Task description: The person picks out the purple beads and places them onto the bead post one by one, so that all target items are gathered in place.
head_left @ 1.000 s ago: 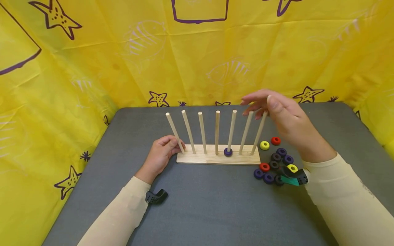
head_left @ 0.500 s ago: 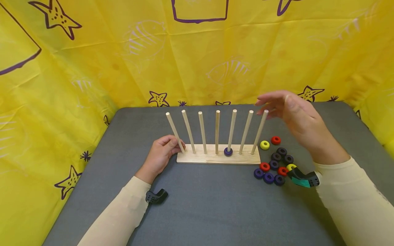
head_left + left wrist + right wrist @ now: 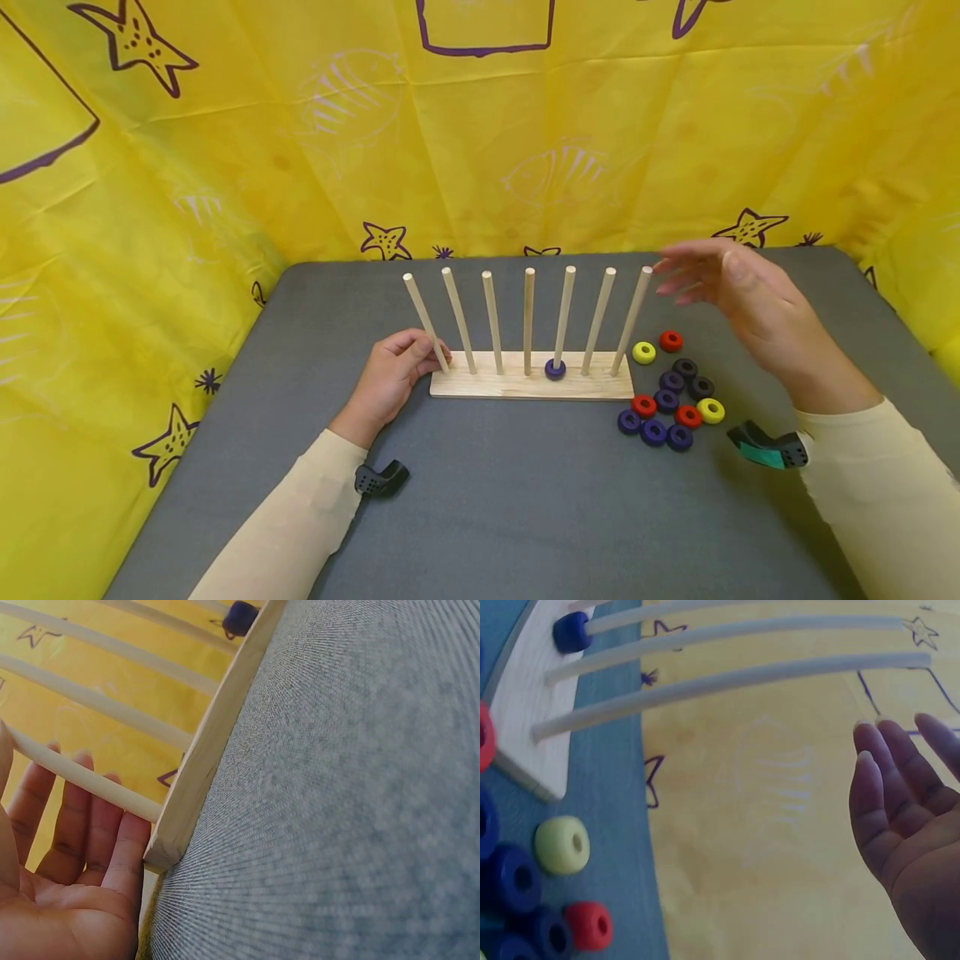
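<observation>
A wooden peg rack, a flat board with several upright pegs, stands on the table. My left hand holds it at its left end. In the left wrist view, the fingers lie behind the end peg, with the thumb on the near side. One dark blue ring sits at the foot of the third peg from the right. My right hand hovers beside the tip of the rightmost peg, fingers loosely bent and holding nothing, as the right wrist view also shows.
Right of the rack lie several loose rings: dark blue ones, red ones and yellow ones. A grey cloth covers the table. Yellow printed fabric hangs behind and at the sides.
My right hand has moved right and slightly down, away from the tops of the right-hand pegs, uncovering rings below it. The left hand and rack stay put.
</observation>
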A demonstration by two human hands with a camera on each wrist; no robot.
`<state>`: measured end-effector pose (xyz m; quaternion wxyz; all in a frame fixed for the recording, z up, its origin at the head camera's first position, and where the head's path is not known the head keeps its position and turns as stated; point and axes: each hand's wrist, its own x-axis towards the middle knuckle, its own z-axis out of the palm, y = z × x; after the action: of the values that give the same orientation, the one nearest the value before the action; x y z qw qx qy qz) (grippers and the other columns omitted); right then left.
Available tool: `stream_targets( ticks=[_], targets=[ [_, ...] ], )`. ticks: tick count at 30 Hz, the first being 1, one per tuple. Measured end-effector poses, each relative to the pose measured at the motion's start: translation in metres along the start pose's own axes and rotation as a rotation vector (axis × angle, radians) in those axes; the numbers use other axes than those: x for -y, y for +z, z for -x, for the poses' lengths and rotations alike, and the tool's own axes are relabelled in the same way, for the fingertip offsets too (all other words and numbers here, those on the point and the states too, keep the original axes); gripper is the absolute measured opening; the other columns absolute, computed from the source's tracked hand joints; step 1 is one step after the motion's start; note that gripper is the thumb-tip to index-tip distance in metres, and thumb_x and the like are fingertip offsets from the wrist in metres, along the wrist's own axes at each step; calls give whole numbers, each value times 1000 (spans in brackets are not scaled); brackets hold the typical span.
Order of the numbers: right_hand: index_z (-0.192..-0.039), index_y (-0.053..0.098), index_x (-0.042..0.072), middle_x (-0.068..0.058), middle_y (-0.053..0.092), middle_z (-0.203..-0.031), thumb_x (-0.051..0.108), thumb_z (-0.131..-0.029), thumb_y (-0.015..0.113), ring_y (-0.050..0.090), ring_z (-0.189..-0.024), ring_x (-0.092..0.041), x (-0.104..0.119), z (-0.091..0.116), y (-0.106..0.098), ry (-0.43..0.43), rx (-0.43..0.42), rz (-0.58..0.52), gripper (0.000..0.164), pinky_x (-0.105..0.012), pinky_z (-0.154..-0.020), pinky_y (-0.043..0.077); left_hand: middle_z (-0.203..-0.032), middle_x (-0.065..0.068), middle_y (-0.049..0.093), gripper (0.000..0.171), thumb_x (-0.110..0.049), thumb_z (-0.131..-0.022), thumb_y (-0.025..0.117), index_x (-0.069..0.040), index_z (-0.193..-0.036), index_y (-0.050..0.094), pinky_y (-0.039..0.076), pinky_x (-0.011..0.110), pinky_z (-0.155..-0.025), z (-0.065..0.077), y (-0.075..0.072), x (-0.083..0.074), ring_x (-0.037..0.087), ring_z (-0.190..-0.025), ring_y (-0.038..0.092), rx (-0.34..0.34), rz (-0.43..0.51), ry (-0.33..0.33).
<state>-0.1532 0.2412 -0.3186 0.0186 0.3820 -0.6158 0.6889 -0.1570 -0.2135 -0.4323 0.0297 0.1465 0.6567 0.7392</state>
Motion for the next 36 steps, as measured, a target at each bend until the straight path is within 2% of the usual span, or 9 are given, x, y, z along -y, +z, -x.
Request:
stream_targets(
  ticks=[6,11,14,19,26,30,36],
  targets=[
    [-151,53,-10,-21,61,-145,20,-121,32,63,-123,-30,-5,13,-11,20,-7,2,48,-30,-104,49,-107,13,75,47,-24,-113,63,23,-114,61,61,38,-93,0,-1,0,25,-101,73,1,-4,-5],
    [-148,55,-13,-24,63,-141,21,-121,36,63,-121,-31,-8,25,-15,65,-57,64,47,-30,-101,50,-106,14,74,47,-24,-113,62,23,-112,60,61,39,-93,0,-1,1,26,-101,72,3,2,2],
    [-146,54,-16,-25,64,-138,19,-121,38,64,-119,-30,-10,33,-18,110,-92,104,46,-29,-99,51,-106,14,74,46,-23,-113,61,22,-111,60,61,39,-93,0,-1,2,26,-101,72,5,2,6],
    [-147,48,-19,-18,66,-137,19,-121,36,63,-118,-23,-14,45,-26,221,-134,194,48,-27,-98,51,-106,15,75,39,-17,-114,60,22,-111,60,61,39,-93,0,-1,2,27,-101,72,-4,-5,-1],
    [-151,55,-5,-10,68,-139,3,-118,35,66,-116,-20,-25,64,-39,236,-88,336,40,-20,-96,52,-107,16,74,39,-15,-114,60,23,-112,60,61,40,-93,0,-1,2,27,-100,72,-9,-1,-8],
    [-150,57,-1,-1,70,-136,1,-116,41,68,-112,-17,-34,75,-41,299,-98,450,38,-20,-91,54,-107,15,74,41,-17,-114,61,24,-112,60,61,40,-93,0,0,2,27,-100,72,-6,4,-3],
    [-150,57,5,1,69,-135,6,-114,55,67,-112,-11,-51,90,-46,442,-94,507,36,-19,-88,55,-107,16,74,40,-17,-114,61,22,-111,61,61,40,-93,0,0,1,27,-101,72,-4,3,2]
  ],
)
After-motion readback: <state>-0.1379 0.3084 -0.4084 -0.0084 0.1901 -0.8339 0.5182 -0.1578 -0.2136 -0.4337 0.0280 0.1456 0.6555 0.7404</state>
